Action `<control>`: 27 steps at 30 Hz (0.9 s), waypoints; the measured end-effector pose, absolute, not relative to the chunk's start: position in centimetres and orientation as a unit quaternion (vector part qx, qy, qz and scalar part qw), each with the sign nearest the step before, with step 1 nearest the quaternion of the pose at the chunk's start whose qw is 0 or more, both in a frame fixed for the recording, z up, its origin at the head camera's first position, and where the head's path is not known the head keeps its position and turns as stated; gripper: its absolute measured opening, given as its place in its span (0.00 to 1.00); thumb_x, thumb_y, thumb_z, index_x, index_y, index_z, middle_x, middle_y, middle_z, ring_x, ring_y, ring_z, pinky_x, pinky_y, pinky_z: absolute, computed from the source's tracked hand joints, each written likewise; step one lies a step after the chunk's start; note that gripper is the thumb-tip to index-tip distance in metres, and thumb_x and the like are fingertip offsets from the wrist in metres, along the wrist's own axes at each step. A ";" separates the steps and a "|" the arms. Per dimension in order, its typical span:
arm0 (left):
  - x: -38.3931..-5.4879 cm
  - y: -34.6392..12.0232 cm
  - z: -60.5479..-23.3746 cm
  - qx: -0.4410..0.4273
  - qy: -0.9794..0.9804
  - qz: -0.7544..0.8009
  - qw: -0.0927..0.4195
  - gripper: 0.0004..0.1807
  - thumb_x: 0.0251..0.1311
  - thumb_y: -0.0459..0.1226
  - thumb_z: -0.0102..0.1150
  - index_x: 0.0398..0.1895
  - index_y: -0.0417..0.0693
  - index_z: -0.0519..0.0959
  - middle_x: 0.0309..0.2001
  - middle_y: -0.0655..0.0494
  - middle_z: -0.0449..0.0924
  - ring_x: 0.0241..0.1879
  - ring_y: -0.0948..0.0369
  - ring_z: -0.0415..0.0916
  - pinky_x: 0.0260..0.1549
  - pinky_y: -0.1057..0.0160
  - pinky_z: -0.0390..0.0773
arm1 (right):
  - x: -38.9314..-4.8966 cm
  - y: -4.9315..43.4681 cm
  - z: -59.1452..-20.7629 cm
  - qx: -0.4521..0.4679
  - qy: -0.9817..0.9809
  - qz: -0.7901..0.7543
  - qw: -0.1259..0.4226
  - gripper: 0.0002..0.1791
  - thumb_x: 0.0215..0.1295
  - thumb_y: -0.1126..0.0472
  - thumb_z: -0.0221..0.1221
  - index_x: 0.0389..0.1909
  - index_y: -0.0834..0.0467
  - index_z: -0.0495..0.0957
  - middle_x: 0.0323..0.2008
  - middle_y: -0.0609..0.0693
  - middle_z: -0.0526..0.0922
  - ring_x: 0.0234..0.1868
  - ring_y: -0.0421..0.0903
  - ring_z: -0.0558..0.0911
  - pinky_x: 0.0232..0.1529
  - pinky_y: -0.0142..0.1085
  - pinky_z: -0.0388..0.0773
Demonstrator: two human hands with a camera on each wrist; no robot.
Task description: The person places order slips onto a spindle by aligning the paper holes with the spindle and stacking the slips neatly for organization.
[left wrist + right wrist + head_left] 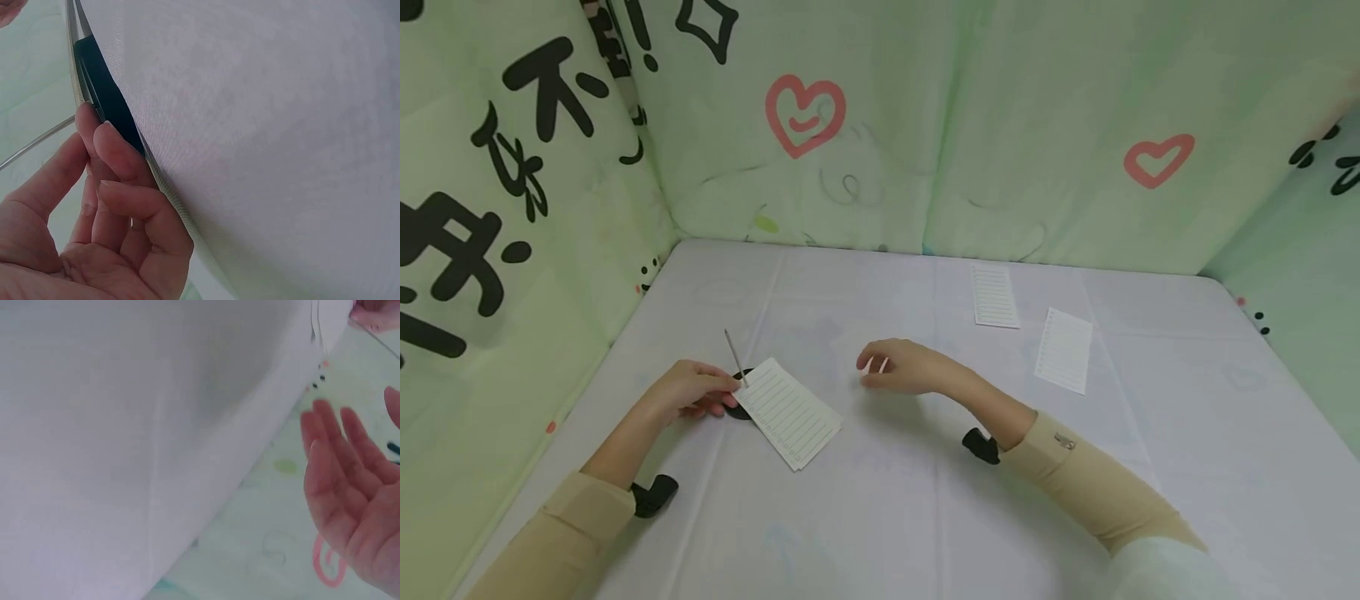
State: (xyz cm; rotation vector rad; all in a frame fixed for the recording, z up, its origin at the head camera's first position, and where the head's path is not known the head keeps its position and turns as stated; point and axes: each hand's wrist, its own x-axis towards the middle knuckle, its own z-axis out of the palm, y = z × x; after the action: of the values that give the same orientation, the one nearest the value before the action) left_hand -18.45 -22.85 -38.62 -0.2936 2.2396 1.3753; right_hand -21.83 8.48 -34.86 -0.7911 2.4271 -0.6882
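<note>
At the near edge of the view, two tan sleeves (1097, 483) reach in over the white-covered worktop (865, 517), each with a black wrist device (656, 496) just beyond its cuff.

Further in, the left hand (696, 392) has its thumb and fingers pinching the near-left corner of a thin stack of ruled white sheets (790, 417). The stack lies at a slant left of the worktop's middle, one corner over a dark round base (739, 412), its opposite end pointing toward the right. The left wrist view shows the fingers close against this base as well. A slim metal rod (735, 354) stands up, leaning a little left, at the pinched corner; whether it passes through the paper cannot be told.

To the right, apart from the stack, the right hand (902, 367) hovers over the worktop with its fingers loosely bent, released and holding nothing.

Beyond its forearm lies a loose ruled sheet (1063, 350), and a second ruled sheet (995, 296) rests farther back, near the rear edge, just beside the first. Behind everything hangs a pale green curtain (880, 200) printed with red heart outlines (803, 126) and black lettering (553, 87).
</note>
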 end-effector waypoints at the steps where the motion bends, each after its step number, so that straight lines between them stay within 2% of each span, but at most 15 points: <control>1: -18.4 -22.9 -38.6 -0.107 0.821 0.503 0.247 0.16 0.57 0.39 0.56 0.43 0.34 0.76 0.22 0.61 0.81 0.20 0.65 0.75 0.23 0.67 0.66 | -21.7 9.3 -34.7 -0.294 0.898 -0.246 0.218 0.16 0.65 0.58 0.54 0.50 0.61 0.73 0.42 0.53 0.78 0.44 0.48 0.76 0.44 0.38 0.73; 6: -18.3 -22.9 -38.5 -0.108 0.824 0.498 0.248 0.17 0.58 0.39 0.57 0.44 0.34 0.76 0.22 0.62 0.81 0.20 0.65 0.75 0.24 0.66 0.66 | -21.5 13.5 -34.2 -0.278 0.934 -0.197 0.108 0.24 0.65 0.58 0.54 0.59 0.63 0.64 0.55 0.61 0.71 0.56 0.57 0.70 0.54 0.49 0.67; 11: -18.2 -22.7 -38.3 -0.108 0.825 0.496 0.249 0.17 0.58 0.40 0.57 0.44 0.35 0.75 0.22 0.62 0.80 0.21 0.64 0.75 0.25 0.66 0.66 | -22.5 18.1 -34.3 -0.220 0.965 -0.125 0.066 0.29 0.66 0.56 0.53 0.63 0.63 0.56 0.61 0.64 0.62 0.60 0.63 0.62 0.55 0.57 0.61; 19: -18.2 -22.6 -38.3 -0.106 0.823 0.499 0.250 0.16 0.57 0.39 0.57 0.43 0.35 0.76 0.22 0.62 0.81 0.21 0.65 0.75 0.25 0.66 0.67 | -25.0 25.1 -35.0 -0.120 0.987 -0.076 0.074 0.32 0.67 0.55 0.50 0.64 0.67 0.50 0.61 0.71 0.53 0.61 0.70 0.55 0.56 0.63 0.53; 27: -18.2 -22.6 -38.3 -0.109 0.825 0.495 0.251 0.17 0.58 0.39 0.57 0.44 0.35 0.75 0.22 0.62 0.81 0.21 0.64 0.75 0.24 0.66 0.66 | -26.8 31.1 -35.5 -0.054 0.987 -0.063 0.140 0.35 0.67 0.51 0.49 0.64 0.69 0.47 0.60 0.75 0.50 0.58 0.74 0.51 0.54 0.67 0.49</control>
State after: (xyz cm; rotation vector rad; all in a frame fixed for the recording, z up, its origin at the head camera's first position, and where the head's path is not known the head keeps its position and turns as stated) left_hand -18.23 -22.65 -38.32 -0.2960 2.2450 1.3469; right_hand -26.84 31.14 -35.51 -0.1567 2.8497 -0.1825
